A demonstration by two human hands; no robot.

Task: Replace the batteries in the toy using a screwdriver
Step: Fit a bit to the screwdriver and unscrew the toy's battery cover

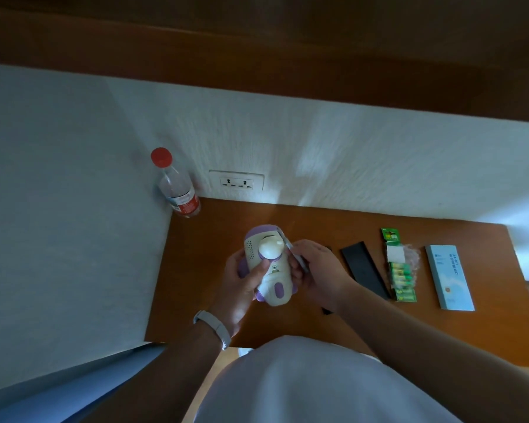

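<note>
Toy point(268, 267) held up over left half of table point(214, 239). Left hand point(242, 285) wraps fingers round toy's left side, thumb across front. Right hand point(321, 273) pinches thin screwdriver point(294, 252) against toy's right side. Battery pack point(402, 276) flat toward right edge, between black tray point(364, 270) and blue box point(449, 276). Bottle point(177, 187) at back left corner.

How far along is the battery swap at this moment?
Early stage. Done: black case, blue box and battery pack are laid out on the table. In hand: the left hand holds the toy, the right hand pinches the screwdriver beside it. Left: no open compartment shows, and the green batteries sit in their pack.
</note>
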